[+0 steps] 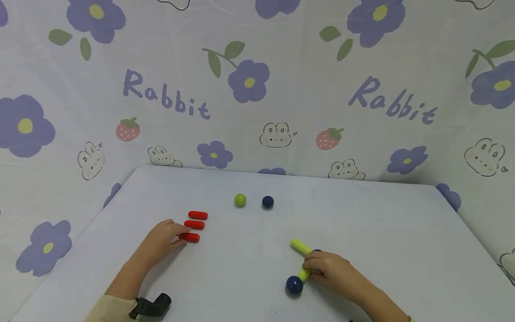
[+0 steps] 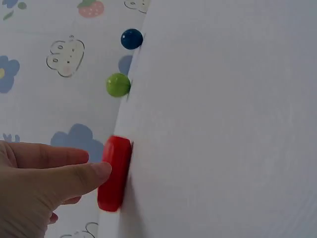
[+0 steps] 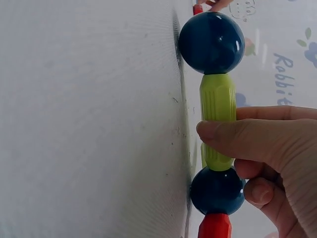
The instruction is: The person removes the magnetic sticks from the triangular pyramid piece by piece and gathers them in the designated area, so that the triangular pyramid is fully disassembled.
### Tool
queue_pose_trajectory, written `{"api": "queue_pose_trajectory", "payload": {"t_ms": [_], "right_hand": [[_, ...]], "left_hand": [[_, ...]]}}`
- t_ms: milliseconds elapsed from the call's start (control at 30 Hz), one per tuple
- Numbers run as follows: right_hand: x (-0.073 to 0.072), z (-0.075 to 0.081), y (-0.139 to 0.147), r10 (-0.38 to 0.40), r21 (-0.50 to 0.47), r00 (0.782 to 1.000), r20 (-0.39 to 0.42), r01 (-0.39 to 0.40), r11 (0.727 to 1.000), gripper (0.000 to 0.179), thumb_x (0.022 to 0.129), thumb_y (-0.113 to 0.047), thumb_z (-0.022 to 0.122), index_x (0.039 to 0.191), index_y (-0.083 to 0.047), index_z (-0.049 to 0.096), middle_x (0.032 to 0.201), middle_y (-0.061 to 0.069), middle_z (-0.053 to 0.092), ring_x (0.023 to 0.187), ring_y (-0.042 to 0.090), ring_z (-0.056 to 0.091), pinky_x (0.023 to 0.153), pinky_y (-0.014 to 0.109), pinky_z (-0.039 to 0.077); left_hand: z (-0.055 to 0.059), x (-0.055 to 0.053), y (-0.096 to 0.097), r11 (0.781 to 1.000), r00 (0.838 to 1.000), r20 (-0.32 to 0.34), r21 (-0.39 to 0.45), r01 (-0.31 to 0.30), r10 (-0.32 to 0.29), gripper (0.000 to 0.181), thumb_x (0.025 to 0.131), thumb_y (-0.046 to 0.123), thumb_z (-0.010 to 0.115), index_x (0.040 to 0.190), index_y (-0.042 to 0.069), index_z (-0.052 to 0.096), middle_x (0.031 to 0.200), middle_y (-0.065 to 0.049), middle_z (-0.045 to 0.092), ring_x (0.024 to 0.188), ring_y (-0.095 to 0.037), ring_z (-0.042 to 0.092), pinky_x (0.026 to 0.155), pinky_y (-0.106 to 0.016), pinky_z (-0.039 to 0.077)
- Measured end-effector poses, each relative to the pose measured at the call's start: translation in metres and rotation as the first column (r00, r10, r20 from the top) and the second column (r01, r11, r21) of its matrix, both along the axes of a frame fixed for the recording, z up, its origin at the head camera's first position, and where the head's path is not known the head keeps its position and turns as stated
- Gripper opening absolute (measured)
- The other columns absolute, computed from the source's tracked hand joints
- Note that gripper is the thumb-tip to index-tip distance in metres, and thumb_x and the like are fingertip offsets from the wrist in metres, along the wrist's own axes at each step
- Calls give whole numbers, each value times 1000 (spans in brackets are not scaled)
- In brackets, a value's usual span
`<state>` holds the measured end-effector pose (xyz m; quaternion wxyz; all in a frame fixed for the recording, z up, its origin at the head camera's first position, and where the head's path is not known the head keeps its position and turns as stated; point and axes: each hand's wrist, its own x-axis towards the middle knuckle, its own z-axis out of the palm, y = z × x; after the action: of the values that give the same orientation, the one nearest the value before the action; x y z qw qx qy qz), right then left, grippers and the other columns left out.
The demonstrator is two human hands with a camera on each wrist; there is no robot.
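My right hand (image 1: 331,270) pinches a yellow-green ribbed rod (image 3: 218,96) between thumb and fingers. One end of this rod meets a large navy ball (image 1: 294,285), the other a second navy ball (image 3: 218,191). Joined to that second ball is a red rod (image 3: 215,227); another yellow-green rod (image 1: 301,247) extends from beside it, and the hand covers part of the assembly in the head view. On the left, my left hand (image 1: 162,241) reaches the nearest red rod (image 1: 192,237). Its thumb tip overlaps this rod in the left wrist view, with the index finger extended just off it.
Two more red rods, a middle one (image 1: 195,225) and a far one (image 1: 198,215), lie in a row beyond the nearest. Farther back on the white table (image 1: 362,210) sit a green ball (image 1: 240,200) and a navy ball (image 1: 268,202). A patterned cloth (image 1: 297,89) hangs behind.
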<state>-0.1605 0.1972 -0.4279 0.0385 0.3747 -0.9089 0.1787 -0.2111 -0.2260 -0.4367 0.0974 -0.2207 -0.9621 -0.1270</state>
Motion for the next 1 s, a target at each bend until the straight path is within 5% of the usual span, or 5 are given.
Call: {"api": "queue_pose_trajectory", "payload": {"t_ms": [233,367,467,633,1000], "right_hand": [[1,1,0,-3,8,1000,2,3,1000,21,72,-1,75,91,-9,71,93,-2,68,89,13,64,79,27,54],[1,0,-2,-17,12,1000,-14,17,1000,21,72,-2,75,92,-9,71,94,-1,69,89,13,64,79,27,54],[2,0,-4,-44,10,998,-39,44,999,21,72,-2,75,91,-8,71,93,-1,69,88,14,65,78,28,54],[2,0,-9,-82,-1,996,-31,82,997,20,72,-3,75,91,-8,71,94,-1,69,88,15,65,76,27,54],[2,-4,-7,-77,-25,996,-53,76,997,20,71,-2,76,89,-8,70,92,-1,70,89,15,66,78,29,54]], "left_hand": [[8,21,56,964,960,-145,85,252,-238,34,74,20,78,105,9,71,97,1,72,87,-13,61,81,-31,51],[15,34,107,927,936,3,135,349,-352,33,82,29,71,110,11,69,102,3,71,92,-10,59,84,-27,49],[18,40,146,921,920,100,146,362,-378,37,84,38,67,112,13,68,104,4,71,92,-7,58,87,-26,47],[11,46,190,920,918,67,70,386,-390,42,81,47,66,105,13,70,97,7,72,86,-3,59,83,-20,46],[2,50,212,929,928,52,36,367,-369,35,77,44,72,94,13,71,86,9,71,70,0,50,64,-10,36]]}}
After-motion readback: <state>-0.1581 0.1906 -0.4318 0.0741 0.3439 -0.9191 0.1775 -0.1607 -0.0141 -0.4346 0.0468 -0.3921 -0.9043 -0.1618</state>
